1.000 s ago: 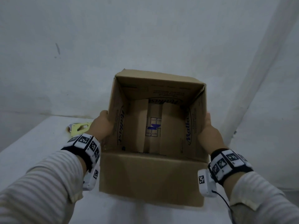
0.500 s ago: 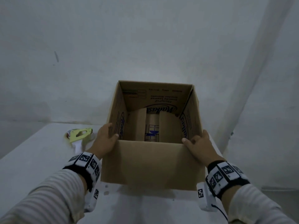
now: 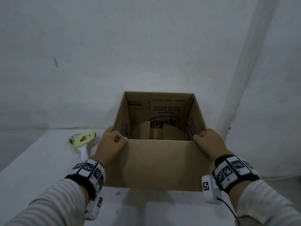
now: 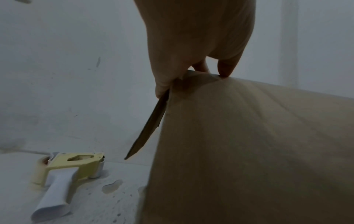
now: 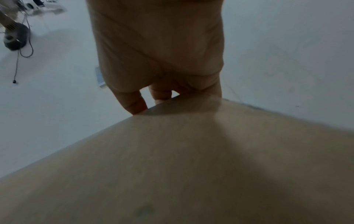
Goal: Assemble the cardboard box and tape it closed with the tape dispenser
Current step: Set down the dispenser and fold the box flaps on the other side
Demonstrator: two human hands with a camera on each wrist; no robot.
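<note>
The brown cardboard box (image 3: 156, 162) stands upright on the white table (image 3: 32, 163), its top open with the flaps raised. Loose bottom flaps show inside. My left hand (image 3: 112, 144) grips the near left top corner, thumb on the near wall's edge (image 4: 226, 68). My right hand (image 3: 210, 142) grips the near right top corner, fingers curled over the rim (image 5: 134, 103). The box (image 4: 249, 151) fills the left wrist view and the box (image 5: 191, 166) fills the right wrist view. The yellow tape dispenser (image 3: 83, 141) with a white handle lies on the table left of the box, also the dispenser (image 4: 67, 174).
A white wall (image 3: 146, 46) rises just behind the box, with a pillar (image 3: 254, 62) at the right. The table's right edge lies close to the box. On the floor, a dark device with a cable (image 5: 15, 39) shows in the right wrist view.
The box has come down and tipped upright onto the table. Both hands have slid from its side walls to the near top corners.
</note>
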